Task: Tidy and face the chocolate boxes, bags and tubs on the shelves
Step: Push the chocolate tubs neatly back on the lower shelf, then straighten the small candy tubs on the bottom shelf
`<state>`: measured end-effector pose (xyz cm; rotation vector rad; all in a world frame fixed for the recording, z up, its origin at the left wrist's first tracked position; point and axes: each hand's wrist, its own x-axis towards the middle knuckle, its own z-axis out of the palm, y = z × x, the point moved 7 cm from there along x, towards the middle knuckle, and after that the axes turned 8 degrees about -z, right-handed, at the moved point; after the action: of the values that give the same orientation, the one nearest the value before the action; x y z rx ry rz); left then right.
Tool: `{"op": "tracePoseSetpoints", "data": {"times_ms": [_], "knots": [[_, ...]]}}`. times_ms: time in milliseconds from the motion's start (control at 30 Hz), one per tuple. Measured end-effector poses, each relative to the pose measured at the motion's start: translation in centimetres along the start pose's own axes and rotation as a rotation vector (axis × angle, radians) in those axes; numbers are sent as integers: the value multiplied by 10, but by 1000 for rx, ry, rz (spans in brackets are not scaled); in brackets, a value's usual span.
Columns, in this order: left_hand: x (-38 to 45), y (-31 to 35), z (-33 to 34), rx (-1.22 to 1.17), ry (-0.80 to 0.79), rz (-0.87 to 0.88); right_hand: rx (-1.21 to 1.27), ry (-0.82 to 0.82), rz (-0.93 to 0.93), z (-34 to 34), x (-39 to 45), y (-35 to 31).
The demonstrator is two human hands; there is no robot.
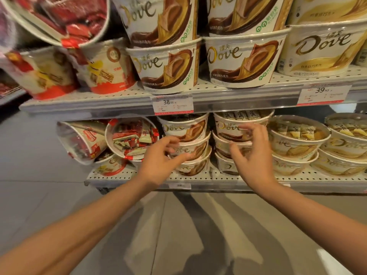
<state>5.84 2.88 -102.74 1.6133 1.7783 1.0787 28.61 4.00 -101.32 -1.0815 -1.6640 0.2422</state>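
Both forearms outstretched, left hand (158,155) fingers loosely curled touching brown tub stack (188,147), right hand (251,153) spread alongside.

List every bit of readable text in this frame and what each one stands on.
"Dove": brown-swirl white paper tub, upper shelf.
"Dove": gold-swirl cream tub, upper shelf.
"Dove": stacked brown-swirl tub, lower shelf.
"38.00": white price tag.
"39.90", last digits unsure: second price tag.
Chinese characters, fine print, red tubs' labels: too blurred.

White tubs (243,64) with brown-and-gold swirls; red-and-white tubs (111,70).
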Motion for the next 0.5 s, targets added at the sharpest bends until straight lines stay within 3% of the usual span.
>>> {"op": "tracePoseSetpoints", "data": {"times_ms": [100, 333, 500], "knots": [[-7, -27, -61, -60, 167, -24, 94, -167, -48, 33, 2, -30], [-11, -118, -167, -221, 448, -167, 289, -369, 243, 132, -6, -57], [15, -154, -173, -261, 387, -247, 355, -489, 518, 207, -19, -59]]}}
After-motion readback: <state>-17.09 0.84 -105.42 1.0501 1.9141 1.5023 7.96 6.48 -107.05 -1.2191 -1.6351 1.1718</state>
